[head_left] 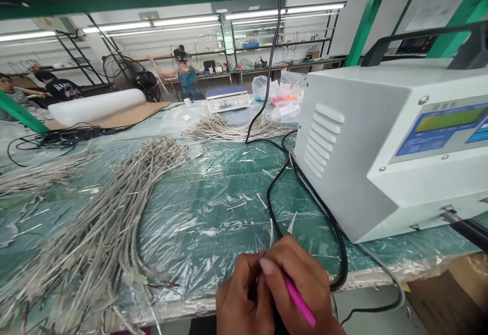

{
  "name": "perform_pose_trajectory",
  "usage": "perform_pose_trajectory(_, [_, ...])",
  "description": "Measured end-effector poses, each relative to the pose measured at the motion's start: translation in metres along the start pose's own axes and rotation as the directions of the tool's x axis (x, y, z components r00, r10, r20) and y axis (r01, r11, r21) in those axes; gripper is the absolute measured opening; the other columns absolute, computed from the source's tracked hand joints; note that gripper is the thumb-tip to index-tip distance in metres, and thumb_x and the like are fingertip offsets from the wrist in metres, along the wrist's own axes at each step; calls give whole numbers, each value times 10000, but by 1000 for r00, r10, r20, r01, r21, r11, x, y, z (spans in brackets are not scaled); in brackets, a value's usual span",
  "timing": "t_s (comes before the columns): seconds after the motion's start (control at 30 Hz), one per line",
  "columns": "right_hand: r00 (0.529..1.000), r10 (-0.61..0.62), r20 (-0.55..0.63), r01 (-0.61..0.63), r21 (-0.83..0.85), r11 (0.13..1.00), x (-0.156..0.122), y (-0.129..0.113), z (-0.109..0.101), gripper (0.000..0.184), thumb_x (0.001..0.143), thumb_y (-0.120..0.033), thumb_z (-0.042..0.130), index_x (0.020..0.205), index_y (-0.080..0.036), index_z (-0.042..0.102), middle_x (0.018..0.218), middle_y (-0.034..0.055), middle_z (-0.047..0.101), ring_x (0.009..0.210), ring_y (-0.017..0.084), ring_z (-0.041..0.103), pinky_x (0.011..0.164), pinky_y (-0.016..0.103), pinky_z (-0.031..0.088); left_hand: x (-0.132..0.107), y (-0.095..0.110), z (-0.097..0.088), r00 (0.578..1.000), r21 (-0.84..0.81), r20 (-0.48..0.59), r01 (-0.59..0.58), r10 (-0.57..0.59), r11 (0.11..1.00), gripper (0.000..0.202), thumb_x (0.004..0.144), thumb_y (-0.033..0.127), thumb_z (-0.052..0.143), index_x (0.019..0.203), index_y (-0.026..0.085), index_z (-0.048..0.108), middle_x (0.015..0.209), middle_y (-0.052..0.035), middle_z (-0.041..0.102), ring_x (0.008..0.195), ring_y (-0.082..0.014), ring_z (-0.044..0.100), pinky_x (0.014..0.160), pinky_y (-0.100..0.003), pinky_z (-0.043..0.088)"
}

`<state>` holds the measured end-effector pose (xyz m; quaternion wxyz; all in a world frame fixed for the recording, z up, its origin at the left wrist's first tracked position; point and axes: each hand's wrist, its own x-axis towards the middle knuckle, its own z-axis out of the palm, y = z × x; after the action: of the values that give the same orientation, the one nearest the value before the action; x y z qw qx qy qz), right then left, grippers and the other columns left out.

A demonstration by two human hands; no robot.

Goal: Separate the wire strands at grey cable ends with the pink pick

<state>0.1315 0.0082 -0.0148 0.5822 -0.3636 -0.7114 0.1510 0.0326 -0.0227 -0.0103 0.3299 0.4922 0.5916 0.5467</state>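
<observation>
Both my hands meet close together at the table's front edge, right of centre. My right hand (301,284) is closed round a slim tool with a bright pink handle (299,302); its working end is hidden by my fingers. A pointed metal tip (292,223) shows just beyond my right knuckles, and I cannot tell whether it belongs to that tool. My left hand (244,294) is closed with its fingers pinched against the right ones; what they hold is hidden. To the left lies a big bundle of grey cables (114,213) with small connectors at the far end.
A white machine (354,136) with a display stands at the right, black cords (270,192) running beside it. More cables (236,129) lie farther back, near a bubble-wrap roll (99,109) and plastic bags (282,91). Plastic film covers the green table (224,177). Several people are in the background.
</observation>
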Motion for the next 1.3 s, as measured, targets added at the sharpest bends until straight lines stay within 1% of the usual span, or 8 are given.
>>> perform_pose_trajectory(0.07, [996, -75, 42, 76, -2, 997, -2, 1, 0, 149, 918, -99, 515, 814, -169, 596, 697, 28, 550, 597, 130, 532, 531, 249, 436, 0, 1, -1, 1000, 21, -12, -2, 2, 1000, 49, 782, 207, 686, 745, 230, 664, 556, 24, 656, 461, -142, 577, 490, -218, 435])
perform_pose_trajectory(0.13, [996, -77, 37, 76, 38, 996, -4, 2, -1, 118, 915, -120, 533, 852, -170, 620, 724, 33, 562, 610, 133, 544, 536, 251, 447, 1, 2, -1, 1000, -13, -18, 21, -21, 1000, 29, 771, 229, 697, 757, 220, 673, 601, 6, 685, 494, -150, 591, 519, -228, 455])
perform_pose_trajectory(0.23, [994, 31, -105, -17, 128, 992, -6, 1, -1, 127, 922, -117, 521, 877, -175, 624, 752, 31, 569, 635, 134, 555, 555, 253, 447, 4, 1, -2, 987, -182, 34, 158, -154, 971, 149, 776, 307, 733, 823, 190, 654, 690, -47, 730, 568, -159, 623, 557, -232, 479])
perform_pose_trajectory(0.37, [941, 178, -288, -122, 202, 972, -6, -5, -1, 202, 960, -177, 465, 835, -189, 622, 729, 22, 542, 638, 143, 520, 542, 264, 389, 7, 2, -6, 939, -380, 166, 344, -303, 859, 379, 768, 395, 773, 991, 195, 540, 736, -47, 729, 384, -50, 458, 397, -143, 299])
perform_pose_trajectory(0.43, [936, 197, -293, -133, 223, 966, -6, -6, 0, 228, 971, -199, 454, 816, -188, 622, 705, 21, 524, 616, 143, 495, 527, 266, 360, 8, 2, -8, 937, -423, 195, 346, -289, 838, 410, 788, 397, 758, 1033, 218, 482, 750, -32, 726, 337, -21, 388, 375, -132, 255])
perform_pose_trajectory(0.8, [940, 85, -330, -20, 196, 980, -10, -2, 0, 327, 996, -288, 437, 734, -175, 596, 611, 14, 480, 525, 139, 465, 502, 281, 354, 13, 2, -13, 942, -457, 237, 325, -238, 828, 392, 807, 356, 742, 1042, 228, 456, 784, -29, 717, 361, -26, 409, 394, -148, 292])
perform_pose_trajectory(1.0, [978, 97, -184, -50, 243, 969, -14, 1, -7, 282, 988, -256, 430, 792, -178, 617, 657, 22, 534, 565, 149, 514, 523, 279, 368, 13, 3, -15, 937, -443, 264, 330, -230, 834, 350, 849, 307, 700, 1056, 230, 430, 785, -22, 708, 377, -25, 401, 404, -148, 281])
perform_pose_trajectory(1.3, [981, 121, -152, -76, 273, 959, -15, 2, -6, 234, 962, -149, 416, 831, -175, 608, 682, 21, 526, 625, 157, 517, 568, 293, 370, 14, 4, -15, 942, -437, 259, 313, -215, 843, 323, 857, 283, 689, 1037, 226, 427, 782, -19, 705, 374, -26, 411, 405, -149, 289])
